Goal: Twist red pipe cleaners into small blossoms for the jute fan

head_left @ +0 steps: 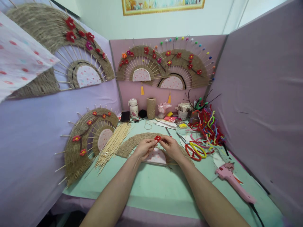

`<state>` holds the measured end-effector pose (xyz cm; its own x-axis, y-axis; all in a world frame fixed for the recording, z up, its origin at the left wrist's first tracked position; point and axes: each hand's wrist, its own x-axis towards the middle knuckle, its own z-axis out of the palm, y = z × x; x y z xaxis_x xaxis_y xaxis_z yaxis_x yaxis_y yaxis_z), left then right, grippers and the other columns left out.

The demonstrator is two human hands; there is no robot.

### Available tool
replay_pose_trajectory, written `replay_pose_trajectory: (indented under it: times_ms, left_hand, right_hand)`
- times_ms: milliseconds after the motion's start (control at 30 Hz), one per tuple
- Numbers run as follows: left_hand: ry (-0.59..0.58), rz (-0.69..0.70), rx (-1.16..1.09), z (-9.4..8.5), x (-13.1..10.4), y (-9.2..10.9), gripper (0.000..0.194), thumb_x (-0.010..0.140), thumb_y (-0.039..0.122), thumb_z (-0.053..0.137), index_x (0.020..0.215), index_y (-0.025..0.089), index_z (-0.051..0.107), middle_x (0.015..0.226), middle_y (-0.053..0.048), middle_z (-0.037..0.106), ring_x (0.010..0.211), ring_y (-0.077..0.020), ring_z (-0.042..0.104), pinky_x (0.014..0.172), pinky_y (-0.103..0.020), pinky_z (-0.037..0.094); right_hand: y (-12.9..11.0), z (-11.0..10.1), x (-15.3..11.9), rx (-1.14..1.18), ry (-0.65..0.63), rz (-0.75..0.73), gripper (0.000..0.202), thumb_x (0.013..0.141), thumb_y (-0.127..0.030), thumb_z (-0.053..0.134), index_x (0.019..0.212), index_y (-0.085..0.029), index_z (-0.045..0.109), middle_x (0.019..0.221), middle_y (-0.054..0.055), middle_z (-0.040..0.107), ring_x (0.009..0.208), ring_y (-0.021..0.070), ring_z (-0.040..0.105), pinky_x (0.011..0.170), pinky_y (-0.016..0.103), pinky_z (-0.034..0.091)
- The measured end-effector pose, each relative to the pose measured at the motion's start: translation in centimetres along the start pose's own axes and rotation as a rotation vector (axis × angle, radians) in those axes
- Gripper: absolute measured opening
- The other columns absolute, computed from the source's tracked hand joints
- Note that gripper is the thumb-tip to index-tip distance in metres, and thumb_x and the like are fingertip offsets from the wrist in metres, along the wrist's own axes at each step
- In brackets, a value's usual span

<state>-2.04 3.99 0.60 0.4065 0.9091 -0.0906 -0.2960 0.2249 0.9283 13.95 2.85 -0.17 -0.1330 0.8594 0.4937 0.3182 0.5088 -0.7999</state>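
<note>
Both forearms (113, 190) came in from the near edge, wide apart at the bottom, angling inward until the hands nearly met over the tabletop (146, 189). Left hand (144, 149): forearm slanted up to the right, thumb and index extended to a pinch, other fingers curled under. Right hand (170, 147): mirrored, forearm slanted up to the left, fingers bent, tips aimed inward. Grip state: both closed lightly on the red flower (157, 138), left fingertips at its left edge, right fingertips at its right edge. Flower was held above the far middle part of the fan (129, 147), between the two hands; couldn't tell if it touched the fan. Its face, pale center showing, was turned toward the wearer; outline roughly round, so no clear long axis. Fan lay flat on the tabletop, long axis left to right, arch pointing away from the wearer, straight side and dotted half-round panel (157, 157) nearest; the hands covered some of it. Bundle of thin sticks (113, 145) lay just left of the fan, running near-left to far-right. Scissors (188, 143) sat right of the right hand, blades pointing far-left. Pink glue gun (236, 186) lay farther right, cord end toward the wearer.
</note>
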Motion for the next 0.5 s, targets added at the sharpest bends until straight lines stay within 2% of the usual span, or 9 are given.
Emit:
replay_pose_trajectory:
  times_ms: [133,233,333,500]
  left_hand:
    - [0.035,0.128,0.109,-0.2,0.1,0.3,0.038,0.061,0.038,0.074,0.086,0.012,0.066,0.075,-0.003,0.06,0.051,-0.0032,0.04,0.046,-0.017,0.027]
    - [0.038,0.242,0.255,0.0,0.0,0.5,0.04,0.061,0.033,0.074,0.097,0.017,0.066,0.096,-0.006,0.065,0.072,-0.0106,0.054,0.06,-0.02,0.038]
    - [0.055,0.312,0.357,0.4,-0.2,0.4,0.033,0.063,0.031,0.072,0.093,0.018,0.069,0.1,-0.007,0.065,0.087,-0.017,0.055,0.073,-0.025,0.041]
    - [0.102,0.41,0.358,0.8,-0.1,-0.1,0.023,0.064,0.033,0.071,0.079,0.016,0.071,0.095,-0.008,0.063,0.093,-0.0196,0.054,0.082,-0.029,0.042]
  right_hand:
    - [0.5,0.0,0.1,0.123,0.038,0.057,0.018,0.079,-0.034,0.055,0.082,-0.017,0.062,0.08,0.003,0.065,0.073,0.0151,0.057,0.068,0.026,0.044]
    - [0.4,-0.1,0.1,0.157,0.011,0.075,0.019,0.079,-0.035,0.055,0.083,-0.018,0.062,0.08,0.003,0.064,0.073,0.0151,0.057,0.067,0.026,0.045]
    - [-0.1,0.0,0.0,0.148,-0.075,0.044,0.016,0.08,-0.032,0.054,0.084,-0.018,0.062,0.083,0.003,0.064,0.076,0.0153,0.057,0.07,0.027,0.044]
    - [-0.5,0.1,-0.1,0.155,-0.101,0.047,0.016,0.08,-0.032,0.053,0.082,-0.018,0.061,0.078,0.001,0.062,0.072,0.0144,0.055,0.068,0.027,0.044]
